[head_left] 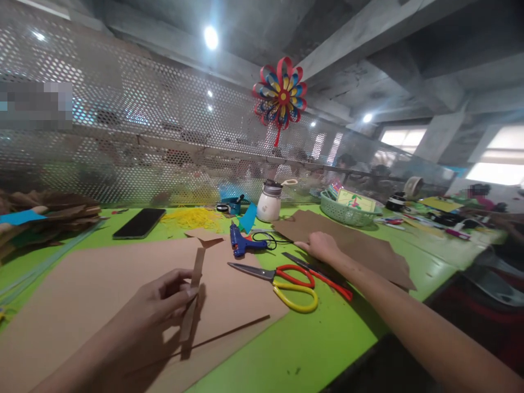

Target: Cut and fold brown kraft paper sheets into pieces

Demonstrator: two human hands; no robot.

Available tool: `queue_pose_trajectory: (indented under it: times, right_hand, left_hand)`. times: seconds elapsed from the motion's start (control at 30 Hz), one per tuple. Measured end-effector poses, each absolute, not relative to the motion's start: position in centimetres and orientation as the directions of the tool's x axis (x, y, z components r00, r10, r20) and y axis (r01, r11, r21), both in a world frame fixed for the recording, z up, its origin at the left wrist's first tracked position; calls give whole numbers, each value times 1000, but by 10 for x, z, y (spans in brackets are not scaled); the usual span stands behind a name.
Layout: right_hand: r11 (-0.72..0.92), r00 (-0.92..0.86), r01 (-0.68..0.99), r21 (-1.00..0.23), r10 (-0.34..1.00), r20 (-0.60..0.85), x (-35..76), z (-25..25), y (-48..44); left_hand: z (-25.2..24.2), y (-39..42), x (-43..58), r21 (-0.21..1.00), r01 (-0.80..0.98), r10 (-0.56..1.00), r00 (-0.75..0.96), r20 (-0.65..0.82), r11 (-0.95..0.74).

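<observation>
My left hand (174, 297) pinches a narrow brown paper strip (198, 270) between thumb and fingers, holding it upright above a large tan paper sheet (102, 278). A thin brown strip (233, 330) lies across that sheet's lower part. My right hand (323, 246) rests at the left edge of the darker brown paper sheets (360, 240), its fingers curled and partly hidden; what they grip I cannot make out. Between the hands lie scissors (295, 289) with one red and one yellow handle, a red-handled cutting tool (327, 278), and a blue glue gun (243, 243).
A black phone (139, 224), yellow paper shreds (194, 218), a white jar (269, 204) and a green basket (347, 213) stand along the back. A perforated metal screen (164, 120) rises behind the green table (254, 365). Another person's hand (39, 210) shows at far left.
</observation>
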State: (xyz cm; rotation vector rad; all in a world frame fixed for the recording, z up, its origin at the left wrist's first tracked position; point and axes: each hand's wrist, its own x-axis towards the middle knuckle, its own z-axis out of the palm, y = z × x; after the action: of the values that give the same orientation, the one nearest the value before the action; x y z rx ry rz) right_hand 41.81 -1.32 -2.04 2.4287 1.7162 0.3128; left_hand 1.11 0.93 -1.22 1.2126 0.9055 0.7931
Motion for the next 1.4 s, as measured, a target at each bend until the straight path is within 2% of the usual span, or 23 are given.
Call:
queue_pose_trajectory:
  times: [0.2, 0.43, 0.63, 0.77, 0.9, 1.07, 1.2, 1.27, 1.4]
  right_hand:
    - [-294, 268, 923, 249, 954, 132, 420, -31, -41]
    - [-393, 369, 883, 255, 919, 137, 438, -39, -40]
    - [-626, 567, 741, 241, 777, 273, 485, 8, -41]
    - [-685, 586, 683, 254, 722, 368, 508, 44, -51]
    - [-622, 497, 722, 303, 771, 399, 504, 46, -54]
    - [-467, 384, 823, 322, 876, 291, 479, 6, -41]
    - [-383, 330, 889, 251, 916, 227, 454, -21, -33]
    - [-349, 292, 915, 201, 918, 269, 436, -22, -34]
    - [-235, 178, 967, 94, 897, 405, 377, -2, -45]
  left_hand:
    - [-9, -4, 16, 984, -87, 913, 393, -110, 156]
    - [-12, 6, 14, 973, -82, 896, 412, -165, 217]
    - [-10, 5, 13, 967, -105, 883, 440, -164, 232]
    - [-9, 2, 15, 975, -111, 904, 406, -134, 194]
    - [-10, 10, 13, 979, -39, 872, 463, -158, 198]
    - [-7, 10, 14, 990, -5, 894, 430, -127, 143]
    - [-5, 3, 13, 986, -12, 884, 444, -146, 169]
    - [-7, 1, 12, 960, -85, 844, 501, -192, 268]
    - [-12, 0, 8, 881, -233, 764, 615, -195, 412]
